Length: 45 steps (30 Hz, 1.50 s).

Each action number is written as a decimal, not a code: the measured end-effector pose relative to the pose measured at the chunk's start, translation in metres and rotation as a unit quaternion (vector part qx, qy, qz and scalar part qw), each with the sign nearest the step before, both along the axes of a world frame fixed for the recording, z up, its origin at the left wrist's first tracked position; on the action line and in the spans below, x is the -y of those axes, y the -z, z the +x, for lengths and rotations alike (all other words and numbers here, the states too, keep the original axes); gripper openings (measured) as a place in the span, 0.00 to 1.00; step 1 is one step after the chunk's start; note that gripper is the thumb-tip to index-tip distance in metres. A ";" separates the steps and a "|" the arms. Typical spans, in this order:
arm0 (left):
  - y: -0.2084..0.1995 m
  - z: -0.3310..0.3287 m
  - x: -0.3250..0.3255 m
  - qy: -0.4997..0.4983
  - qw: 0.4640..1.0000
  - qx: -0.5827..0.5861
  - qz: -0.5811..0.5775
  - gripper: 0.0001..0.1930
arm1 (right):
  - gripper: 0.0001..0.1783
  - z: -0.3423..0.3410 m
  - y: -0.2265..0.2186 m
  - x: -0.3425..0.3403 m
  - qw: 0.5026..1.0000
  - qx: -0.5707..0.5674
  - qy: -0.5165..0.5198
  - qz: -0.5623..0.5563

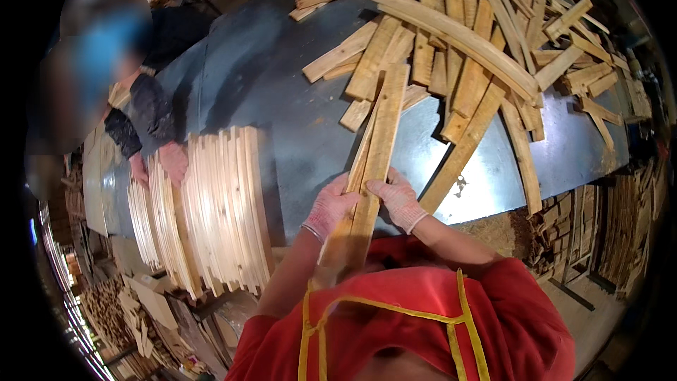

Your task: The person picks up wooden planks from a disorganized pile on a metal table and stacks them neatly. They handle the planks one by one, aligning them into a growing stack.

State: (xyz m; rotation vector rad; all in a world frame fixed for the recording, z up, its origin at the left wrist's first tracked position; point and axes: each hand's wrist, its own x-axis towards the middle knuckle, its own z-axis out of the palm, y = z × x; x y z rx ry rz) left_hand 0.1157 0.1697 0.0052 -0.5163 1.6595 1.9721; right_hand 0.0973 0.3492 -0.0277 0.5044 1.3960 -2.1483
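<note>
Two narrow wooden boards [381, 142], lying side by side, slant up and away from my body over the table's near edge. In a pale pinkish work glove, my left hand [332, 206] is closed round their left side. My right hand [396, 200], gloved alike, grips the right edge, its thumb on the upper face. The boards' near ends reach down to my red apron. Just beyond my hands, their far ends overlap a loose heap of wooden boards [458, 49].
The dark metal tabletop [303, 116] carries the heap at right. At left, a neat row of upright light strips [224, 204] stands near a co-worker's gloved hands [171, 162]. More stacked wood [620, 226] sits below the table's right edge, and a wood pile [106, 314] lies low at left.
</note>
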 end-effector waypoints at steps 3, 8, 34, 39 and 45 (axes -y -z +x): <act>-0.013 0.032 0.039 0.034 0.983 -0.082 -0.163 0.28 | 0.24 0.015 -0.008 0.009 0.997 -0.011 -0.046 0.057; 0.019 0.111 0.070 -0.025 0.913 -0.088 -0.398 0.35 | 0.29 0.050 -0.006 0.060 0.932 -0.074 -0.258 0.245; -0.001 0.070 0.041 0.119 0.734 -0.263 -0.615 0.47 | 0.46 -0.270 -0.087 -0.235 0.461 -0.307 -0.149 0.819; 0.004 0.019 -0.045 0.175 0.772 -0.285 -0.540 0.48 | 0.54 -0.265 -0.104 -0.216 0.744 -0.245 -0.275 0.558; 0.034 -0.041 -0.091 -0.070 0.974 -0.015 0.213 0.40 | 0.50 -0.191 -0.141 -0.140 0.808 -0.273 -0.398 0.337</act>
